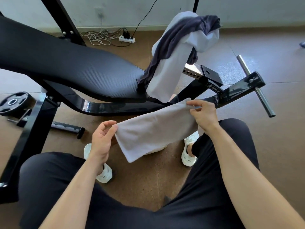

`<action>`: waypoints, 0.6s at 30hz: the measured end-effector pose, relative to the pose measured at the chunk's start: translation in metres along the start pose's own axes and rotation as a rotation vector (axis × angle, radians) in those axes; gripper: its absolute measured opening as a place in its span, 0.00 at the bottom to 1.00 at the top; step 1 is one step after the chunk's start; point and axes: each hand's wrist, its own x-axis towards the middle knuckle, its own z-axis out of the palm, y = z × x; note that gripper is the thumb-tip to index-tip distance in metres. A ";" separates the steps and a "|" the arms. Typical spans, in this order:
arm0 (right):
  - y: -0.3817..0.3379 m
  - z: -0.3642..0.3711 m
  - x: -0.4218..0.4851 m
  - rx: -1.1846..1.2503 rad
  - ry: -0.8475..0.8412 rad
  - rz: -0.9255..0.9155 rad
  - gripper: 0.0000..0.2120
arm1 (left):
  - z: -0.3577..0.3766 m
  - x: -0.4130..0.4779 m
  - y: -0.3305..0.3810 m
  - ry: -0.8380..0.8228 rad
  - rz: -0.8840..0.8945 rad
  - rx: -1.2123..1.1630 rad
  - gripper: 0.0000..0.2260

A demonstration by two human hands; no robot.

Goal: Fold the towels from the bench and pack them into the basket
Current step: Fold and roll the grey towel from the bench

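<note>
Left hand (101,139) and right hand (203,115) each pinching an end of grey towel (153,128), draped towels (179,52) on bench (66,63)

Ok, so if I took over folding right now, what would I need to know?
Left hand pinches the near-left corner of the light grey cloth towel; right hand pinches its far-right corner. The towel hangs stretched between them above the knees, its folding not finished.
A dark grey towel and at least one white towel lie draped, unfolded, over the end of the black padded bench.
The basket is not in view, so what is already packed cannot be told.
Left: finish this fold, fold the draped ones, pack them all.
</note>
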 end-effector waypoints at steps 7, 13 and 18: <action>0.007 0.006 0.002 -0.025 0.025 0.052 0.14 | -0.015 -0.004 0.010 -0.110 0.030 0.078 0.10; 0.008 0.018 0.004 0.017 0.037 0.091 0.15 | -0.011 -0.005 0.009 0.063 0.039 -0.076 0.07; 0.009 0.022 0.005 0.059 0.052 0.111 0.15 | -0.019 0.001 0.006 0.130 0.045 -0.179 0.07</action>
